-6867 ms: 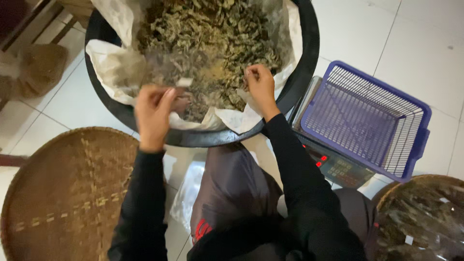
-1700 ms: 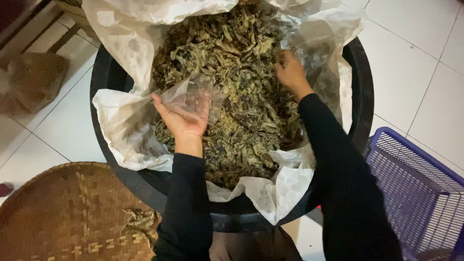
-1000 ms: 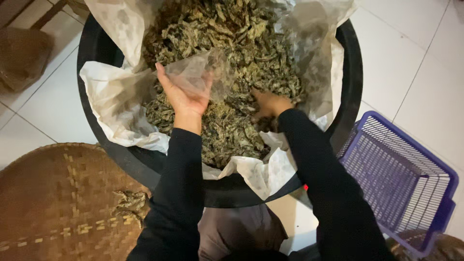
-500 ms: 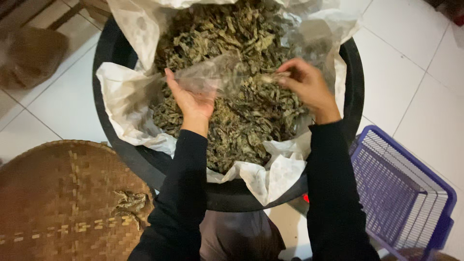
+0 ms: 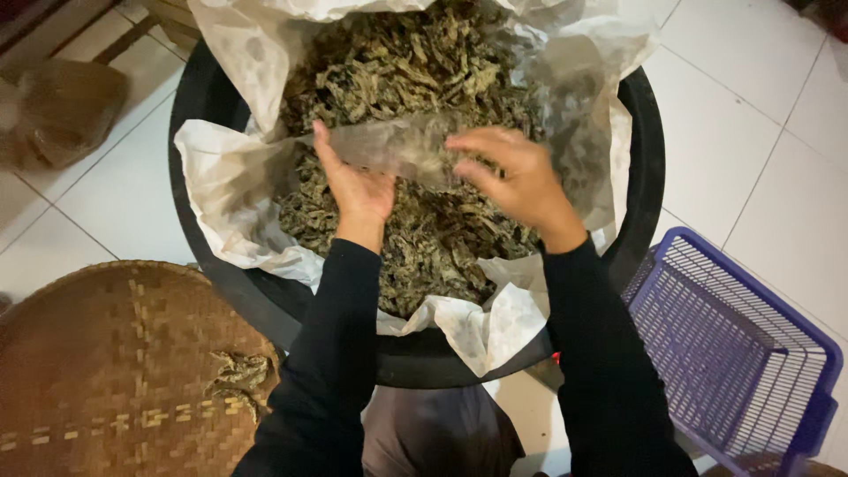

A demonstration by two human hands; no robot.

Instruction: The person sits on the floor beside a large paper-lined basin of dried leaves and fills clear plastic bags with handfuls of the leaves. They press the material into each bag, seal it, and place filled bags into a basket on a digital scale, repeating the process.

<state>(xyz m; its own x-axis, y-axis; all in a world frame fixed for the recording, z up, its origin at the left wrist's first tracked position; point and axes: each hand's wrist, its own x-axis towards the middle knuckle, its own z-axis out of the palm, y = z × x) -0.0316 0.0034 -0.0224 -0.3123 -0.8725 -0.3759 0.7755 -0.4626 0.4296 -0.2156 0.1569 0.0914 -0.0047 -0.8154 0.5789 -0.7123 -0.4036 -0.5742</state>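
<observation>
A big black tub [image 5: 649, 177], lined with white plastic sheeting [image 5: 230, 168], holds a heap of dried olive-brown leaves [image 5: 424, 247]. Over the heap, my left hand [image 5: 358, 181] holds the left end of a small clear plastic bag [image 5: 402, 146], palm up. My right hand [image 5: 517, 177] is at the bag's right end, fingers curled over its mouth. The bag looks partly filled with the same dried leaves. Both arms wear black sleeves.
A round woven bamboo tray [image 5: 106, 371] lies at the lower left with a small clump of leaves [image 5: 234, 375] on it. A purple plastic basket [image 5: 733, 353] stands at the lower right. A filled brownish bag [image 5: 62, 110] lies on the white tiled floor at left.
My right hand rose from the heap to the bag's mouth. My left hand keeps holding the bag, now stretched between both hands.
</observation>
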